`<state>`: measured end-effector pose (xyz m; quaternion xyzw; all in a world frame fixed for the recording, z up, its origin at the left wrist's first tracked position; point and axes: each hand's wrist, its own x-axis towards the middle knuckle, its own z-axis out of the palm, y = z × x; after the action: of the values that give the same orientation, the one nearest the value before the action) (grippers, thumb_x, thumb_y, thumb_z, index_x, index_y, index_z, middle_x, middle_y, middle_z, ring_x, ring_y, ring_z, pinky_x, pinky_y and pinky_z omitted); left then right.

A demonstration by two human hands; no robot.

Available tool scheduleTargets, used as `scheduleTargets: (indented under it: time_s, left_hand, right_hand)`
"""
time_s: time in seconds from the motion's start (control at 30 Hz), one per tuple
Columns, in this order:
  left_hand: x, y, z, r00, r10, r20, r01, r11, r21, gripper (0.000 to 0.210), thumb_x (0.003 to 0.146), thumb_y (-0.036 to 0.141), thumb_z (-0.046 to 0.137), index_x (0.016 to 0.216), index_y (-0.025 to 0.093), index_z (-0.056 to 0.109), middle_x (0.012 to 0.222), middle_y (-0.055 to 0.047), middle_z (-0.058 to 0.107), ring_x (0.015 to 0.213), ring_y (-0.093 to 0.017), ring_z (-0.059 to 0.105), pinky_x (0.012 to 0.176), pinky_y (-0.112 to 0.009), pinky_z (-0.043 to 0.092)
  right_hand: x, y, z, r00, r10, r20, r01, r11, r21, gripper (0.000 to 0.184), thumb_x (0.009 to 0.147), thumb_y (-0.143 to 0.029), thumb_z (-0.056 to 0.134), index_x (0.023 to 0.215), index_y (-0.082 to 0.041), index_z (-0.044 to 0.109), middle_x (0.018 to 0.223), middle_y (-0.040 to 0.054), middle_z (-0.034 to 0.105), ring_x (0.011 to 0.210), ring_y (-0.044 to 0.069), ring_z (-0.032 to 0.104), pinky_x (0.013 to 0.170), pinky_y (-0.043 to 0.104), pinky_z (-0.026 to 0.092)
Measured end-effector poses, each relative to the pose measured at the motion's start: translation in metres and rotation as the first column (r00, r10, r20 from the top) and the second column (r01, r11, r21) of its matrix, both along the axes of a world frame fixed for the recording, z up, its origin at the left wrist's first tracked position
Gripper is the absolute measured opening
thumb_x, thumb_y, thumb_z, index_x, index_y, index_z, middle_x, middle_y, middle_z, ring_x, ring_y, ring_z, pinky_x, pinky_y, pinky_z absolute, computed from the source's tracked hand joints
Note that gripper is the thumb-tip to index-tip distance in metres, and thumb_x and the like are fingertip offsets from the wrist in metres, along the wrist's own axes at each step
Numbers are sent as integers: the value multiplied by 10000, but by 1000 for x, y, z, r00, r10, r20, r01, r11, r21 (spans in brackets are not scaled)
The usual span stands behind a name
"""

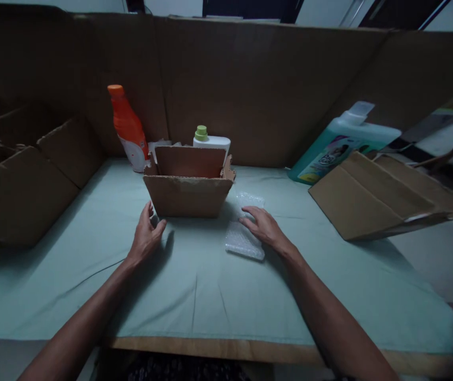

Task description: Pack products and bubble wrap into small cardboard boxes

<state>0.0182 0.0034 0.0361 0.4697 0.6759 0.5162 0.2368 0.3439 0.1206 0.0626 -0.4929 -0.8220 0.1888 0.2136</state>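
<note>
My left hand (147,235) is beside the lower left corner of a small open cardboard box (189,197). Its thumb and fingers are apart, and a small dark thing (154,219) shows between them; what it is, I cannot make out. A thin dark cord (95,273) runs across the cloth from under my left wrist. Over a piece of bubble wrap (245,244), to the right of the box, is my right hand (264,226) with fingers spread. Whether its fingertips touch the wrap, I cannot tell.
Behind the box stand a white bottle with a green cap (201,133) and an orange bottle (129,124). At right, a teal liquid bottle (329,151) leans behind a tilted cardboard box (365,198). A divided cardboard box (24,185) is at left. Cardboard panels (270,90) wall the back.
</note>
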Motion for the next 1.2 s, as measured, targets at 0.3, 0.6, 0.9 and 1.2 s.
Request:
scheduleTargets:
  time_s: [0.3,0.6,0.9,1.2]
  left_hand:
    - [48,-86,-1,974,-211,-88,210,977,-24,635,826,359,692,1436,268,543,1526,-162,489,1392,-387,482,1002,-521,544]
    - [63,-110,-5,648,-726,-231,739,672,-41,433,855,229,638,1284,279,618,1282,-88,686,1355,-305,532,1179,-553,347]
    - [64,-178,31,596,-768,-236,780,623,-56,221,870,107,481,1004,212,621,877,-22,725,808,-169,646,827,-324,463]
    - [67,-172,33,730,-683,37,666,697,-264,291,849,161,519,1079,190,695,1001,-50,763,890,-200,692,817,-305,501]
  right_hand:
    - [10,-84,1,991,83,-104,-83,997,4,104,925,-263,551,878,-228,638,1210,109,730,1086,282,685,926,468,542]
    - [-15,-168,24,798,498,-340,-584,779,-230,171,933,-350,674,1063,-240,685,1142,44,762,1062,214,693,965,404,514]
    - [-32,-146,-9,888,460,18,-456,884,-106,437,984,-353,600,1392,-196,604,1509,135,555,1419,298,481,1172,543,403]
    - [-31,-165,1,830,449,-333,-528,823,-208,367,1025,-405,503,1321,-244,647,1444,107,613,1351,260,560,1124,504,456]
